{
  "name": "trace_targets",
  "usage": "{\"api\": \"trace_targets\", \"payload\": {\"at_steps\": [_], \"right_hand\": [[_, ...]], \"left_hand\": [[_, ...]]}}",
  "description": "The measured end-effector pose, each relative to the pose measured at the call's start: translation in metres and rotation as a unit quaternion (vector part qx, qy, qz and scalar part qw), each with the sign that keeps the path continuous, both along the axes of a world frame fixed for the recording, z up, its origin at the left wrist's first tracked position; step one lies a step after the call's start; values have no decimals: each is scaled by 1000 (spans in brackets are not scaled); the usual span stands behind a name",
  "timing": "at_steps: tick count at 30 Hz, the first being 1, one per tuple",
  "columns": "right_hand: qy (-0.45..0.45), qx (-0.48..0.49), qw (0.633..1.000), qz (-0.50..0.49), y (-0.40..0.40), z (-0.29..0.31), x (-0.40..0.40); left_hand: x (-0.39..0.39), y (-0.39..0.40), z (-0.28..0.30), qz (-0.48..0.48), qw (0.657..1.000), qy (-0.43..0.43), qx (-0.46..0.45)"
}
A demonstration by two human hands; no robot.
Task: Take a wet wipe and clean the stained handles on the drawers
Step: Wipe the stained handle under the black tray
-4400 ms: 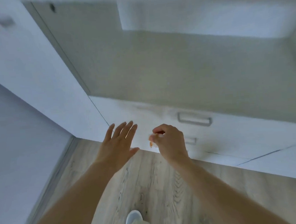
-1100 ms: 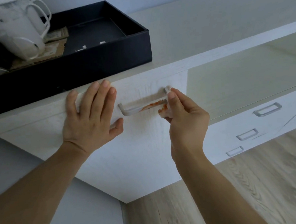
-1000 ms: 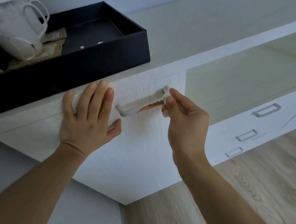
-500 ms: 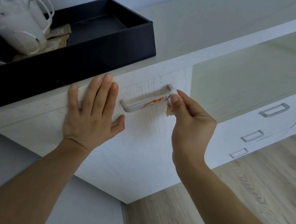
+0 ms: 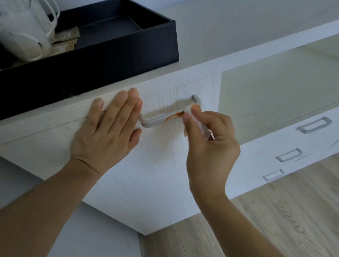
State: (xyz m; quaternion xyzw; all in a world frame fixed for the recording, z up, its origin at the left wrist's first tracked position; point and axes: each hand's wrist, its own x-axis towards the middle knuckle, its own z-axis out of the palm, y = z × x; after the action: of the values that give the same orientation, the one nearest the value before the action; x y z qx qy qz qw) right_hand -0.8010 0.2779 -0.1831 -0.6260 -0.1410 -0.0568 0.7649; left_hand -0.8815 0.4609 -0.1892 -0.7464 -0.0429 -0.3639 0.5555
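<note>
A grey bar handle (image 5: pixel 156 121) on the white upper drawer front (image 5: pixel 159 169) carries an orange-red stain (image 5: pixel 174 115) toward its right half. My right hand (image 5: pixel 210 145) pinches a small white wet wipe (image 5: pixel 201 126), itself smeared orange, and holds it against the right part of the handle. My left hand (image 5: pixel 108 132) lies flat with straight fingers on the drawer front, just left of the handle.
A black tray (image 5: pixel 119 57) with white cups (image 5: pixel 21 36) and paper packets stands on the cabinet top above. Lower right are three more grey drawer handles (image 5: pixel 315 125) (image 5: pixel 289 155) (image 5: pixel 273 175). Pale wood floor (image 5: pixel 291 220) lies below; a glossy panel (image 5: pixel 282 84) is right of the drawer.
Since the oldest frame my view rose from the low drawers to the top drawer. In the last second the wipe slid along the handle's right end; my left hand stayed flat.
</note>
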Motion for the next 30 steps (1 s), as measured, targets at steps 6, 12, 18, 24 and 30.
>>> {"api": "trace_targets", "payload": {"at_steps": [6,12,18,24,30], "right_hand": [[16,11,999,-34,-1,-5,18],[-38,1,999,-33,-3,-3,19],[-68,2,997,-39,2,-5,18],[-94,-28,995,-34,-3,-5,18],[12,31,999,-2,-10,-2,22]], "left_hand": [[1,0,-2,-8,1000,-8,-11],[2,1,-3,-16,1000,-14,-7],[2,1,-3,-10,1000,-13,-4],[2,2,-4,-4,1000,-16,-1],[2,2,-4,-7,1000,-19,0]]}}
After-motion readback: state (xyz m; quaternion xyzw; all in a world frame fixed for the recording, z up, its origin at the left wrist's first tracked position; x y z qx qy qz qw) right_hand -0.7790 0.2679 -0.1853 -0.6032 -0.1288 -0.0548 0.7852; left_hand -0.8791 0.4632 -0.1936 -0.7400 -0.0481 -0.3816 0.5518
